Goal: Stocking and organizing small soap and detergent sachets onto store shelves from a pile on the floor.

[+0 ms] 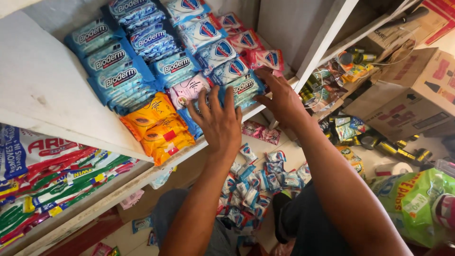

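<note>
Soap packs (189,90) lie in rows on a white shelf (42,90) across the upper middle of the frame. Left hand (219,124) presses flat on them at centre, fingers spread, gripping nothing. Right hand (283,99), just right of it, touches a blue pack (244,88) with fingers splayed. Sachets (256,185) litter the floor below.

Your left hand (219,124) lies on the blue soap packets (124,71) stacked on the white wooden shelf (42,90); your right hand (283,97) rests to its right, above loose small sachets (258,182) on the floor.
</note>
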